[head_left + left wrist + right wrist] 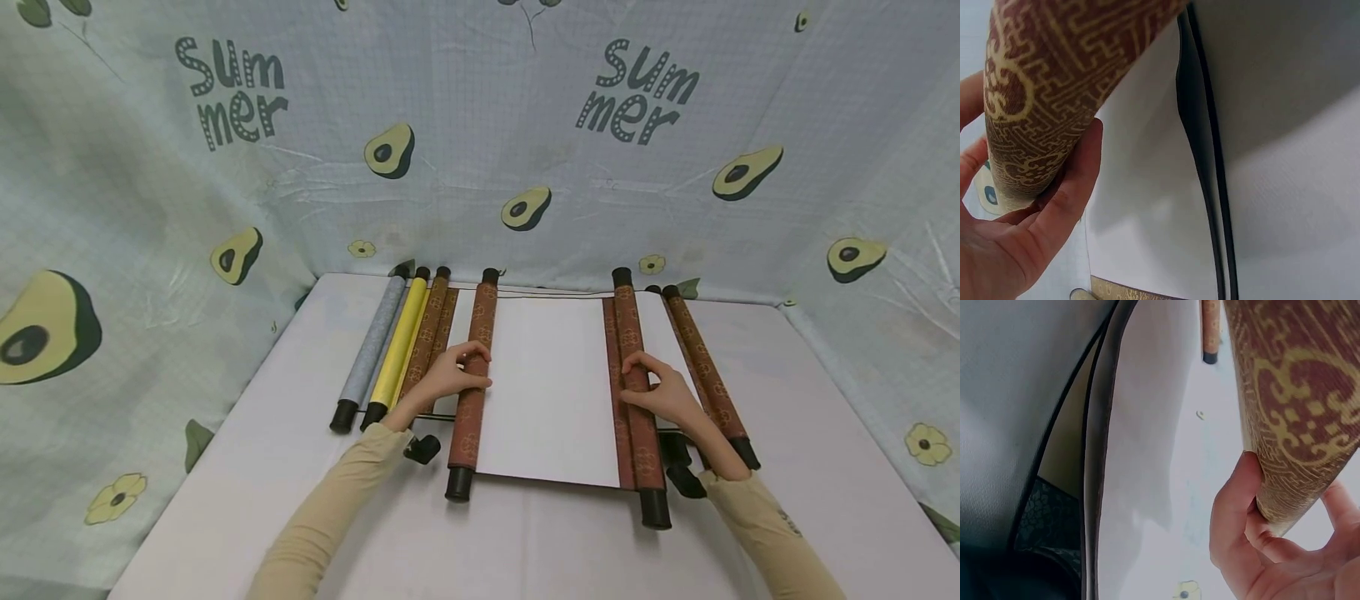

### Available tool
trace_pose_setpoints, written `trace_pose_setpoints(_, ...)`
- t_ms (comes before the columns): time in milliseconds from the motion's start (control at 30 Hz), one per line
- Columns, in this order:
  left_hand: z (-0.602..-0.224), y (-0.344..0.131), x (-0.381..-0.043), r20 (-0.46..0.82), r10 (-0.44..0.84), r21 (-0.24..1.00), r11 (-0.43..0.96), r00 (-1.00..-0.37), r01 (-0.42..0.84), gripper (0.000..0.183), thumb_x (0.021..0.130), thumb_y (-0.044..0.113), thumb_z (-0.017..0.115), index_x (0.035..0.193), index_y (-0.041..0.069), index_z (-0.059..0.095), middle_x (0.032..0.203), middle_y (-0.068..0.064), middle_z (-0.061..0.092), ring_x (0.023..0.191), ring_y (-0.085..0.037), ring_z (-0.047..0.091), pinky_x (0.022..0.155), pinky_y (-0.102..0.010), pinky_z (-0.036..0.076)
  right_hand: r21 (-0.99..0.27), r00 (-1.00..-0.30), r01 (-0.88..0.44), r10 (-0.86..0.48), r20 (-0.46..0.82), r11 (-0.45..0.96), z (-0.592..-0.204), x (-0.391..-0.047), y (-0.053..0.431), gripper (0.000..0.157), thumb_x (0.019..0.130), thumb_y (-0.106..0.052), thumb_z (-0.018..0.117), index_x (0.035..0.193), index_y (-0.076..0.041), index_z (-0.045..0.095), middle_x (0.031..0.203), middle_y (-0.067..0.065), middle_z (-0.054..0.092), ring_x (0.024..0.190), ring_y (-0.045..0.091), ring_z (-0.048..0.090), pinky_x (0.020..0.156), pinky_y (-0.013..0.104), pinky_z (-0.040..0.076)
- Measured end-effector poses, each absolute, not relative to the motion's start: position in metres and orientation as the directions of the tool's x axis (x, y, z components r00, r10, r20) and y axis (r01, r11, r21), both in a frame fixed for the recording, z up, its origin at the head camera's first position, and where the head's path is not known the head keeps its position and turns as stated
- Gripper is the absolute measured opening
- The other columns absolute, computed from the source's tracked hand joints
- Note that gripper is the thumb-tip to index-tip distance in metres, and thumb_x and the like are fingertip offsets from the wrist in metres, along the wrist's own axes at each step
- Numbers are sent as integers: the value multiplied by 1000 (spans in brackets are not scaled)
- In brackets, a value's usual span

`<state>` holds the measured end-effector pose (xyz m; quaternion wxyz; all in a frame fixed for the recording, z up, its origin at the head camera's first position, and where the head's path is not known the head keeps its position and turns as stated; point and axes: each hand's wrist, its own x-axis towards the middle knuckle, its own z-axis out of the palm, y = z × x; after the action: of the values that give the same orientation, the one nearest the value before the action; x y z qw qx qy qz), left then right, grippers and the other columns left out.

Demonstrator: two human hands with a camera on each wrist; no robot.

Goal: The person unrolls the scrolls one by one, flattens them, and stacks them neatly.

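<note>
A hanging scroll with dark red, gold-patterned rollers lies partly unrolled, its white sheet (551, 383) showing between them. My left hand (445, 377) grips the left roller (468, 425) around its middle, thumb on one side and fingers on the other. On the other side my right hand (670, 395) holds the right roller (645, 450) in the same way. Both rollers have black end caps. In the left wrist view the left thumb (1066, 194) presses against the patterned roll (1054, 81). The right wrist view shows fingers curled round the other roll (1304, 406).
Left of the scroll lie a brown patterned roller (427, 333), a yellow roll (401, 337) and a grey roll (375, 337). Another brown roller (705, 367) lies at the right. Black objects (422, 449) sit by the forearms. Avocado-print cloth (465, 125) hangs behind the white table (247, 467).
</note>
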<state>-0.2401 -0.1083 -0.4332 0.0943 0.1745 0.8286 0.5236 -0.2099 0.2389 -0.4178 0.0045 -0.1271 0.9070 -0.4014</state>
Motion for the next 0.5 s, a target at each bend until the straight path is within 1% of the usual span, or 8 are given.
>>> trace_pose_setpoints(100,-432,-110,-239,25,389,901,390,-921,189,35,74,9,69,106,4,56,108,-17,53,82,-22,52,57,-27,46,-736,-969,-216,-233,81,641,-417,-209,240,29,77,-12,67,102,-7,52,110,16,52,92,28,47,64,31,45)
trace_pose_setpoints(200,-431,-111,-239,28,389,905,380,-921,189,36,75,8,68,108,3,56,110,-18,53,83,-23,51,58,-28,46,-749,-968,-211,-239,73,628,-416,-209,240,29,77,-12,66,103,-6,52,111,17,52,93,29,47,65,31,45)
trace_pose_setpoints(333,-429,-112,-238,30,392,909,371,-919,188,34,76,7,67,108,3,56,111,-19,53,84,-23,51,58,-28,46,-762,-962,-229,-261,82,605,-414,-209,241,28,78,-11,65,103,-5,53,110,17,52,91,25,48,64,30,46)
trace_pose_setpoints(500,-428,-115,-239,37,396,906,373,-918,198,30,78,6,64,107,3,57,111,-17,53,82,-22,50,58,-27,45,-761,-957,-249,-272,100,599,-413,-210,243,25,78,-8,63,101,-4,55,109,17,52,83,18,50,63,31,46)
